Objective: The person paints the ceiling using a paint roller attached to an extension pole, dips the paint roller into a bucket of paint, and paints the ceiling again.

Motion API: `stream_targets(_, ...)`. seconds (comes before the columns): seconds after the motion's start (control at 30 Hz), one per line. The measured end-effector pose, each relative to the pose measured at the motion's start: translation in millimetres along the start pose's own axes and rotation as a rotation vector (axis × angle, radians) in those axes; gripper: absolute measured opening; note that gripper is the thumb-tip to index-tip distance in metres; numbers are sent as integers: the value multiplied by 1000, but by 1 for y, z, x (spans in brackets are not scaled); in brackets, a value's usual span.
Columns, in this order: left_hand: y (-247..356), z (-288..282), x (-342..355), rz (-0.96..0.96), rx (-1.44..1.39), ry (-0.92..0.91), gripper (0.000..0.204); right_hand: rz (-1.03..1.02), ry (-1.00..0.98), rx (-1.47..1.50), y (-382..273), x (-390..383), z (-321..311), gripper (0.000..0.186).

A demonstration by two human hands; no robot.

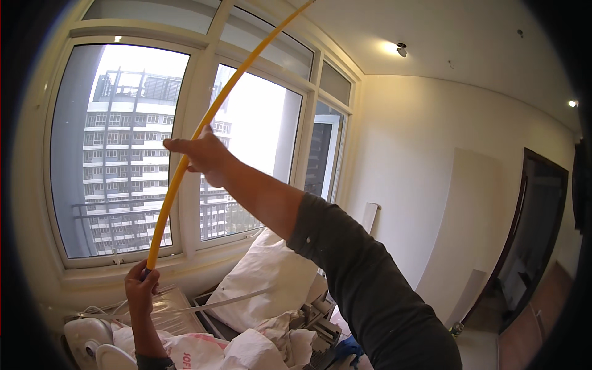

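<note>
A long yellow pole [166, 206] rises at a slant in front of the windows, from lower left up toward the ceiling, and its upper end leaves the top of the picture. Low down, my left hand [140, 288] is closed round its dark bottom end, below the window sill. Higher up, with the arm stretched forward, my right hand [208, 155] holds the pole near its middle. The right thumb points left across the pole, and the other fingers are partly hidden.
Large framed windows [129, 148] fill the wall ahead. Beneath them lie a stuffed white sack [262, 287], crumpled white bags [253, 351], a white fan-like appliance [86, 336] and metal parts [320, 314]. A dark-framed doorway [524, 228] opens at right; a spotlight [402, 50] is on the ceiling.
</note>
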State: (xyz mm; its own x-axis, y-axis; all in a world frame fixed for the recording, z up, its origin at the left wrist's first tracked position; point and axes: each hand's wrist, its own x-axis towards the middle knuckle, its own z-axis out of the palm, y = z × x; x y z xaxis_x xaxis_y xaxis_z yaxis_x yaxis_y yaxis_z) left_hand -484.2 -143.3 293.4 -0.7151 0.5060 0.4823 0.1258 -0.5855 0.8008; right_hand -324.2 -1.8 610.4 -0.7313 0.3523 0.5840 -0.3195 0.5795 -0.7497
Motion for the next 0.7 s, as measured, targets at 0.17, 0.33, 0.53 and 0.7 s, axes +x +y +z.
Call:
stream_targets(0.17, 12, -85, -28, 38, -7, 41, 41, 31, -90, -42, -31, -18, 87, 132)
stream_targets(0.33, 32, -139, -52, 47, -9, 113, 42, 20, -109, -13, -53, -31, 156, 129)
stream_targets(0.53, 57, -187, -89, 80, 152, 75, 47, 28, -95, 170, -68, -55, 182, 125)
stream_targets(0.7, 41, -258, -145, 136, 259, -108, 53, -52, -77, 177, -68, -93, 170, 121)
